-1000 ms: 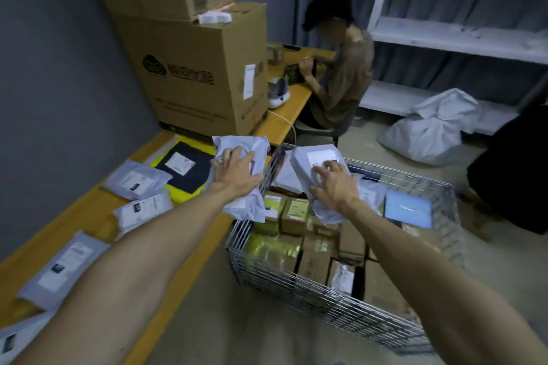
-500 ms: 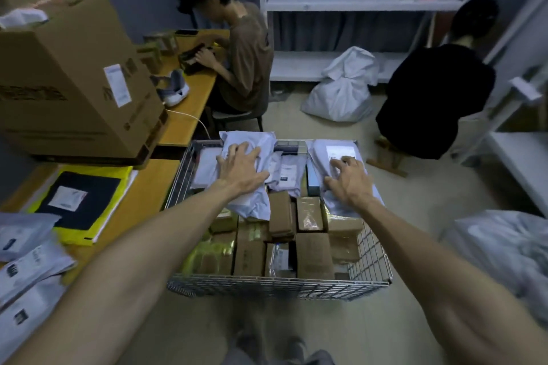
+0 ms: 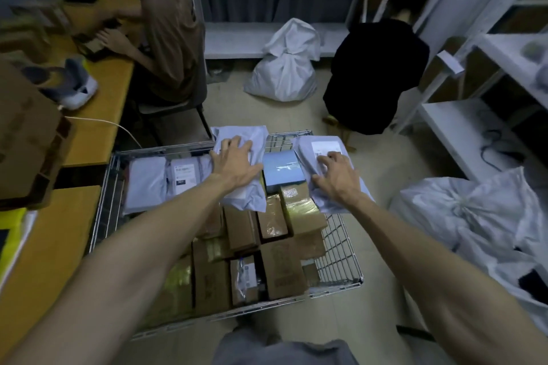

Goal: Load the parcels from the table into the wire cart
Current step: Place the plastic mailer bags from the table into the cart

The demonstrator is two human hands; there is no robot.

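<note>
Since a second ago, both mailers are swung away from the table (image 3: 89,127) edge and are now positioned over the far half of the wire cart (image 3: 347,249). Nearest, brown cartons (image 3: 278,270) are seen packed across the cart's floor. Beyond them, the grey mailer (image 3: 246,190) is pressed by the left hand (image 3: 234,163), fingers spread flat on top. The labelled mailer (image 3: 326,147) is gripped by the right hand (image 3: 335,176), fingers clawed into it, just beside a blue box (image 3: 283,170). Release is judged close. The parcels seen earlier on the table are yet to be fetched.
</note>
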